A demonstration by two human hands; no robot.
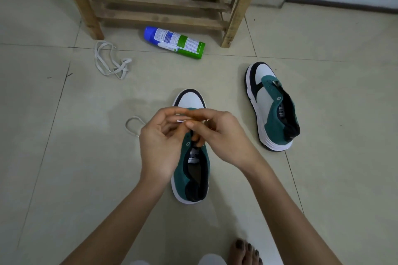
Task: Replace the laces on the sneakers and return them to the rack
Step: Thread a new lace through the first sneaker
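A green, white and navy sneaker (193, 170) stands on the floor in front of me, toe pointing away. My left hand (159, 142) and my right hand (221, 135) meet above its eyelets, fingers curled and pinching a white lace (134, 126) whose loop trails out to the left on the tiles. The second sneaker (272, 106) sits unlaced to the right, apart from both hands. Another white lace (112, 61) lies loose on the floor at the back left. The wooden rack (159, 2) stands at the back.
A green and blue spray can (175, 42) lies on its side in front of the rack. My bare foot (245, 251) shows at the bottom edge. The floor is pale tile, with a white wall at the back right.
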